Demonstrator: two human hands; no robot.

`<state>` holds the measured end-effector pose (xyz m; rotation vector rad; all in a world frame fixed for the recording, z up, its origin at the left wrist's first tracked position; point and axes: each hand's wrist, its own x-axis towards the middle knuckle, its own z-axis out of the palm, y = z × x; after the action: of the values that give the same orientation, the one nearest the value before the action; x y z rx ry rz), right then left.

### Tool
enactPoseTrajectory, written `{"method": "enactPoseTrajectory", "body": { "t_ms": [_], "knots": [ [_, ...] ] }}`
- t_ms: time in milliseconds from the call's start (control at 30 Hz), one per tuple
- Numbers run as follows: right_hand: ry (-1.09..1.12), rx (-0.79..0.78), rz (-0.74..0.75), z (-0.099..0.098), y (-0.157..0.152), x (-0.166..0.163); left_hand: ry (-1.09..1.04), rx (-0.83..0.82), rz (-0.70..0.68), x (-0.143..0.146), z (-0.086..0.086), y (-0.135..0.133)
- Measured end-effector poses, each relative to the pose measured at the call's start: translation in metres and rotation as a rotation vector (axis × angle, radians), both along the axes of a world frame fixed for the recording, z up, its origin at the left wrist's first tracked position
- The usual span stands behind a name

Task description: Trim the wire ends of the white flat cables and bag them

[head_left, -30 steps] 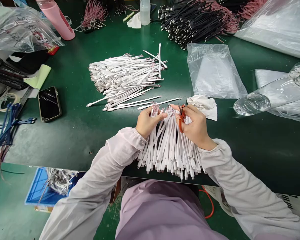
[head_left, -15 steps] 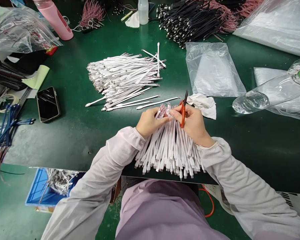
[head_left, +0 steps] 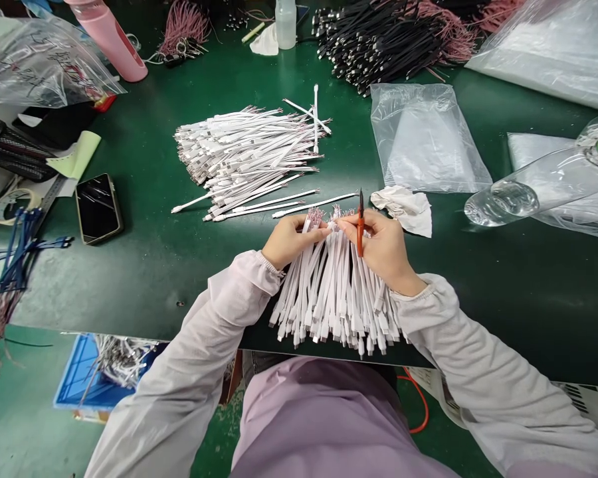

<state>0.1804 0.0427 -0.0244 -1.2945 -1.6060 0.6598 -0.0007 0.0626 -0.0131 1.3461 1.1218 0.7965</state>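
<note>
My left hand [head_left: 296, 240] is shut on the top of a thick bundle of white flat cables [head_left: 333, 299], whose frayed pink-tipped ends stick out above my fingers. My right hand [head_left: 383, 251] holds orange-handled thread snips [head_left: 360, 229] upright with the dark blades closed, and its fingertips rest against the same bundle. The connector ends of the bundle hang toward me over the edge of the green workbench [head_left: 129, 279]. A loose pile of similar white cables [head_left: 244, 156] lies on the bench beyond my hands.
Beyond my hands lie a heap of black cables [head_left: 379, 46], clear plastic bags [head_left: 423, 139], a crumpled white cloth [head_left: 403, 210] and a water bottle on its side [head_left: 523, 186]. A phone [head_left: 98, 208] and blue cables [head_left: 14, 265] sit left. Below the edge is a blue crate [head_left: 90, 378].
The snips have turned from tilted to upright in my right hand, their blades now pointing straight up. My left hand has shifted slightly left along the bundle.
</note>
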Motion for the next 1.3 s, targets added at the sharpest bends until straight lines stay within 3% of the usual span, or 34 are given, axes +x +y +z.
{"method": "enactPoseTrajectory", "body": {
  "t_ms": [200,333,467,600,1033,1300],
  "knots": [
    [-0.122,0.007,-0.064,-0.007,0.005,0.009,-0.056,-0.154,-0.153,-0.015,0.011,0.004],
    [-0.239,0.104,-0.103,-0.006,0.005,0.011,-0.119,-0.275,-0.052,-0.015,0.007,0.002],
    [-0.265,0.215,0.000,0.002,-0.001,0.005,-0.089,-0.251,0.042,-0.006,0.003,0.000],
    [-0.265,0.213,0.124,0.006,-0.005,0.001,-0.096,-0.223,0.101,0.001,0.003,-0.002],
    [-0.219,0.180,0.014,0.002,-0.005,0.002,-0.104,-0.225,0.128,0.002,0.000,-0.003],
    [-0.045,0.020,0.062,0.003,-0.005,0.001,-0.094,-0.165,0.120,0.004,-0.003,-0.004]
  ]
}}
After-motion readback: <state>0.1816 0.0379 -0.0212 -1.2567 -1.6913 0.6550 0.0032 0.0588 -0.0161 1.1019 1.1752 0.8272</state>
